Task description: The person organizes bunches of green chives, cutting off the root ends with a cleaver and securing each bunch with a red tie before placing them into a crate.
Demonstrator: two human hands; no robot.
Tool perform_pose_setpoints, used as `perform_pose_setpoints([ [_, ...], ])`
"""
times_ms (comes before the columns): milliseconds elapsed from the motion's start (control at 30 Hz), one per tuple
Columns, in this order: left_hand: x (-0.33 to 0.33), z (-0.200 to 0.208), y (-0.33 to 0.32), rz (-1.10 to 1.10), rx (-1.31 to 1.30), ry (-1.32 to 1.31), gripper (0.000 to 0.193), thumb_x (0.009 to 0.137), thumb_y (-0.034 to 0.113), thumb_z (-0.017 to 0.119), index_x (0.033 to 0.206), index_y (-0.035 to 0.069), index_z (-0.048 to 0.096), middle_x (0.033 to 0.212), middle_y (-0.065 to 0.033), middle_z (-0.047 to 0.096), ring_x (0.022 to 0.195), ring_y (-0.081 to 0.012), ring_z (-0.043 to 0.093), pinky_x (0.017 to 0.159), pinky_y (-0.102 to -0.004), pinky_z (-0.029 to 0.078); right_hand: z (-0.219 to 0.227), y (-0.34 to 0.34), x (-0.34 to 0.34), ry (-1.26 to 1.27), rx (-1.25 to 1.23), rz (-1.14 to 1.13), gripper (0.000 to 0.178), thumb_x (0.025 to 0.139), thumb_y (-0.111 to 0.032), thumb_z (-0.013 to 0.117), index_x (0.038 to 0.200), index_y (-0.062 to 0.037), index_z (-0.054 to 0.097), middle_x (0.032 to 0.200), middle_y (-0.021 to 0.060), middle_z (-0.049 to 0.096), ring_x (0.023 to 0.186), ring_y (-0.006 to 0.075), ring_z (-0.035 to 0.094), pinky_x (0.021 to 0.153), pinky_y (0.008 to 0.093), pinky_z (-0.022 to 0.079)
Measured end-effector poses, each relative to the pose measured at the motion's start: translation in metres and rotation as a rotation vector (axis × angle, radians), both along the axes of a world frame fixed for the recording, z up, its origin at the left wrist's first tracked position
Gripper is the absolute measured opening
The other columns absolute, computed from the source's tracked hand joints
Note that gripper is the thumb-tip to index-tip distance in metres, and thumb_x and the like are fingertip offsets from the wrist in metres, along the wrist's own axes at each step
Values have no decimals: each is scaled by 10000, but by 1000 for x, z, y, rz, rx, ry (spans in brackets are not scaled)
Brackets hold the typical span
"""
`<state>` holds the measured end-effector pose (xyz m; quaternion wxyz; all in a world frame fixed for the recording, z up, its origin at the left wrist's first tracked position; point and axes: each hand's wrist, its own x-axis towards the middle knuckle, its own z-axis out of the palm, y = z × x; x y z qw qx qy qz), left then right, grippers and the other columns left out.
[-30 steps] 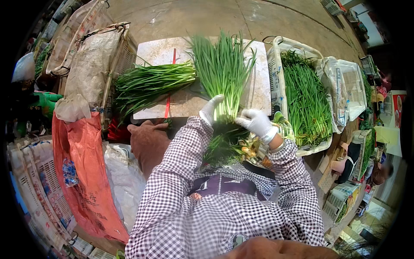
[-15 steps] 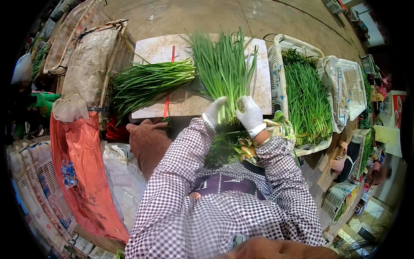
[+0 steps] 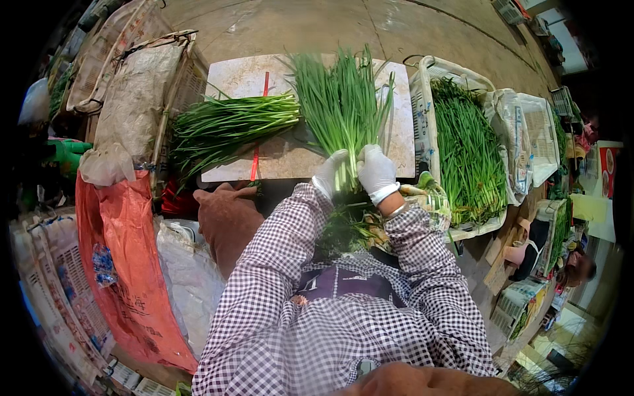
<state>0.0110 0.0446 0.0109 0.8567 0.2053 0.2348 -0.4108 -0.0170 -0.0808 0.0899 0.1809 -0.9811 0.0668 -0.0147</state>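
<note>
Fanned bundle of long, flat green stalks (image 3: pixel 343 109) on stained white rectangular board (image 3: pixel 290 162), pale ends overhanging near edge. White-gloved left hand (image 3: pixel 329 171) closed around stalk bases; white-gloved right hand (image 3: pixel 378 169) gripping their right side, fingertips partly hidden, apparently pinching. Left: second green bundle (image 3: pixel 238 125) across narrow red strip (image 3: pixel 255 162). Right: white plastic crate (image 3: pixel 426 122) holding similar stalks (image 3: pixel 465 148).

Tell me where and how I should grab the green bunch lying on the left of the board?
I'd take the lying bunch around its stems, near the paler right end, coming from above on the near side. There the stalks lie close together, while the leaves fan out loosely past the left edge of the board, so they'd probably slip.
</note>
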Motion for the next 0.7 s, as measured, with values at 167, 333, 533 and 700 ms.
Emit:
perform_pose_setpoints([
  [167, -1, -24, -2, 24, -84, -21, 343, 898, 321, 629, 1094, 39, 630, 921, -137, 695, 782, -277, 684, 713, -429, 589, -9, -3, -12, -168, 384, 38, 172, 765, -34, 656, 897, -48, 548, 796, 167, 599, 762, 346, 639, 650, 400, 496],
  [333, -5, -5, -4, 36, -92, -1, 291, 919, 270, 630, 1117, 58, 609, 917, -114, 689, 776, -260, 686, 695, -421, 598, -6, -9, -20, -18, 569, 8, 196, 787, -67, 674, 926, -33, 539, 808, 162, 629, 736, 318, 642, 653, 362, 498],
  [533, -1, 23, -4, -139, -205, -60, 231, 923, 255, 633, 1016, 44, 643, 850, -105, 692, 702, -223, 686, 601, -345, 588, 9, -6, -28, 144, 732, 100, 131, 807, -42, 629, 902, -25, 540, 769, 124, 604, 699, 244, 607, 668, 321, 489],
  [700, 5, -43, -8, -186, -133, 9, 245, 882, 239, 676, 989, 21, 648, 789, -102, 686, 652, -214, 675, 539, -322, 570, 21, -4, -43, 209, 708, 332, 108, 810, -51, 614, 913, -22, 594, 795, 124, 619, 721, 232, 621, 686, 339, 495],
])
